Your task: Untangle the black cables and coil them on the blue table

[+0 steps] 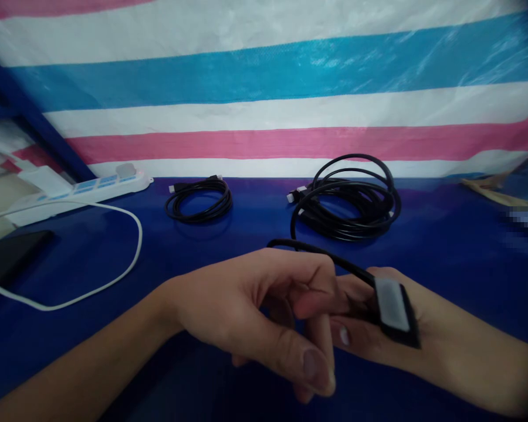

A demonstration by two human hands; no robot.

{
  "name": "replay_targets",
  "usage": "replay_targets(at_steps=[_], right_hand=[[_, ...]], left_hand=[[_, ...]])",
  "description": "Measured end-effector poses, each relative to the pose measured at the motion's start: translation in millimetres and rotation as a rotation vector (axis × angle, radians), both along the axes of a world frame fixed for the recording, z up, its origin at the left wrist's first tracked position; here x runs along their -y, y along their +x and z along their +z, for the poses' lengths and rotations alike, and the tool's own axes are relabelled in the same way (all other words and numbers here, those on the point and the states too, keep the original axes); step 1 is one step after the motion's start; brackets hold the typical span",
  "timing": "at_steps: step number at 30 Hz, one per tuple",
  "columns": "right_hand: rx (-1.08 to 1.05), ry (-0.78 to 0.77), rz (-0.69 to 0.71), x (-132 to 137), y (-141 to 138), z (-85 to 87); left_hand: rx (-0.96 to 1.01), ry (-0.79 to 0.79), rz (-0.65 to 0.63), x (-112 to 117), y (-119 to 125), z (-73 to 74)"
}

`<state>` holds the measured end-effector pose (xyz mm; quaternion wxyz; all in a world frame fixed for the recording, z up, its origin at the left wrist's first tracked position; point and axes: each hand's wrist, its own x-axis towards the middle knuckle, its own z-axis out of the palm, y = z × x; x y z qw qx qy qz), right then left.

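Observation:
My left hand (264,310) is in the middle foreground, its fingers curled and its thumb near a fingertip. What lies inside those fingers is hidden. Touching it from the right, my right hand (369,328) has its fingers bent, partly covered by the left. A black cable (347,265) passes over the right hand and bends out of sight behind the left. Its wide plug (393,308), dark with a pale cap-like part and slightly blurred, hangs above the right wrist. Behind the hands lies a larger coil of black cable (352,228), from which a strand runs down towards them.
A smaller black cable coil (198,214) lies at the back, left of centre. To the left are a white power strip (114,187) with a charger plugged in, a looping white cord (132,264) and a dark flat object (17,252). A striped sheet (264,76) hangs behind the blue tabletop (255,217).

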<state>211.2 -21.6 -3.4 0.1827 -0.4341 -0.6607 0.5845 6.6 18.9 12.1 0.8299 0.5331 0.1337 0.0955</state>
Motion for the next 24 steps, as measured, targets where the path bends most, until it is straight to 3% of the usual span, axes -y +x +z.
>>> replay_targets(at_steps=[3,11,19,24], right_hand=[[-0.059,-0.095,0.021,-1.5,-0.4,1.5],[-0.111,-0.095,0.026,-1.8,-2.7,10.4],[-0.110,-0.089,0.033,0.0,-2.0,5.1],[-0.113,-0.109,0.038,-2.2,-4.8,5.9]], left_hand=[[-0.006,-0.037,-0.034,-1.7,-0.1,2.2],[0.124,-0.100,-0.016,-0.8,6.2,-8.2],[0.049,0.142,-0.075,-7.6,0.7,-2.7],[0.014,0.144,-0.098,-9.5,-0.1,-0.5]])
